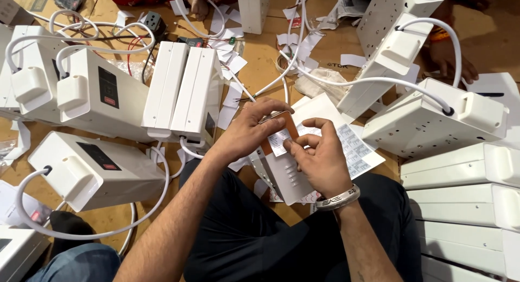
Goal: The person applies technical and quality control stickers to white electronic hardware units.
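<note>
Both hands meet over the person's lap, above dark trousers (254,233). The left hand (250,131) curls around the top edge of a small white plastic unit (290,179), its fingers bent over a brownish backing strip (281,131) that lies against the unit's upper face. The right hand (319,154) comes in from the other side, thumb and forefinger pinched narrowly on a small white printed label (278,141) that sits on the strip, right under the fingertips of both hands. So the label lies between the two thumbs, touching them, at the top end of the unit (the lower end of the unit points toward the knees and shows a row of small slots). A silver-coloured bangle (338,198) rings the right wrist.

The unit is smooth, matt, boxy moulded plastic with rounded corners. Beneath it lies a flat white paper sheet of labels (355,149), printed in a fine grid. Around the lap, many larger white boxes (97,95) of the same smooth plastic rest on brown cardboard flooring (260,60), each with a round white cable (76,236) looping from it. Scraps of peeled white paper (230,62) litter the cardboard. Another person's hand (449,60) rests at the upper right.
</note>
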